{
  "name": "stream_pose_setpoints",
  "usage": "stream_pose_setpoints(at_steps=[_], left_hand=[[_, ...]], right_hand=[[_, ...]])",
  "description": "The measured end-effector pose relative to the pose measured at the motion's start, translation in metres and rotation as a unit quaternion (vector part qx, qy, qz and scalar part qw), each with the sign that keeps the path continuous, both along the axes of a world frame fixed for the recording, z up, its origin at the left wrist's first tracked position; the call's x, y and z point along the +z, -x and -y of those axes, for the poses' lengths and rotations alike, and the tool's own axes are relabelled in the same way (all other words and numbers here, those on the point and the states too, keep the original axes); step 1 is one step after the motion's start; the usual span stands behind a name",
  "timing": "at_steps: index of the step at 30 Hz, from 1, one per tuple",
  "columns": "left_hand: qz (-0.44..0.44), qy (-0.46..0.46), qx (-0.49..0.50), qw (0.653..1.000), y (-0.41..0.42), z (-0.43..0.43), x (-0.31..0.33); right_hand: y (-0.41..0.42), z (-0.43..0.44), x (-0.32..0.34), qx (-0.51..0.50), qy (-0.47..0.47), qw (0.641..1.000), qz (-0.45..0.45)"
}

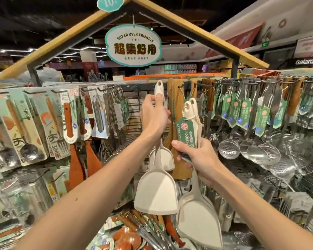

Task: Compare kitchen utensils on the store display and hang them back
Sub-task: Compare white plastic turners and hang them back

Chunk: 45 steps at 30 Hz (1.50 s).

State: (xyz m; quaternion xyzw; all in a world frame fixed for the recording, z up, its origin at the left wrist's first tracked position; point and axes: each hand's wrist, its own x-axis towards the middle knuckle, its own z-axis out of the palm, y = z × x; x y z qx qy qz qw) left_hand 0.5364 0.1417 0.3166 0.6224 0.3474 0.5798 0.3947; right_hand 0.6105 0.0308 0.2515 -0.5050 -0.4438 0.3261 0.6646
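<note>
Your left hand (pixel 154 116) curls round a cream silicone spatula (pixel 155 193), its hole raised just left of the hanging brown wooden spatulas (pixel 175 112), likely for rehooking; your right hand (pixel 197 156) grips a green-tagged bundle of matching cream spatulas (pixel 199 219) below them, alongside for comparison.

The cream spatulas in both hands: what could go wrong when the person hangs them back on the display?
1. The left hand grips a cream spatula just below its hanging hole. The thumb sits close to the hole, so threading it onto a hook may be fumbled.
2. The right hand holds a bundle of spatulas. One could slip onto the loose utensils below.
</note>
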Motion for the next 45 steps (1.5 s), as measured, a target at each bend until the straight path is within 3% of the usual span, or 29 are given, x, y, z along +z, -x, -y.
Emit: stream_pose_setpoints(at_steps=[8, 19, 28, 38, 42, 45], left_hand=[[-0.002, 0.034, -0.011, 0.999, -0.003, 0.004, -0.005], [-0.009, -0.031, 0.025, 0.999, 0.0, -0.002, -0.01], [-0.014, 0.034, -0.006, 0.999, -0.004, -0.014, -0.005], [-0.12, 0.058, -0.005, 0.991, 0.002, -0.038, -0.002], [-0.087, -0.03, 0.027, 0.995, 0.019, 0.001, -0.005], [-0.08, -0.085, -0.107, 0.987, 0.032, 0.047, -0.017]], right_hand=[[-0.006, -0.005, -0.007, 0.009, -0.002, 1.0, -0.007], [-0.009, -0.003, -0.005, 0.006, 0.005, 1.0, 0.007], [-0.006, -0.003, 0.002, 0.024, -0.008, 1.0, -0.001], [-0.01, -0.003, 0.001, 0.043, -0.02, 0.999, 0.004], [-0.01, -0.001, -0.003, 0.035, -0.02, 0.999, 0.009], [-0.003, -0.003, -0.006, 0.028, -0.017, 0.999, 0.007]])
